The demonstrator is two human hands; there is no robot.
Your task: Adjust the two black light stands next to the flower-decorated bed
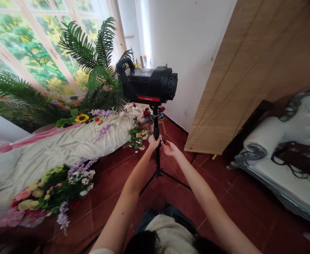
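Note:
In front of me a black studio light (147, 83) with a red label sits on top of a black light stand (157, 158), whose legs are spread on the floor. My left hand (154, 142) is closed round the stand's pole below the light. Just to the right, my right hand (169, 148) has its fingertips closed on a small black knob (163, 141) at the side of the pole. The light's front end points to the right.
A cloth-draped bed (110, 135) with flowers stands at left, and a flower arrangement (51, 190) is beside it. Palm fronds (88, 53) rise behind the light. A woven blind panel (218, 84) leans at right, near a tufted sofa (271, 155) with a brown bag (297, 158).

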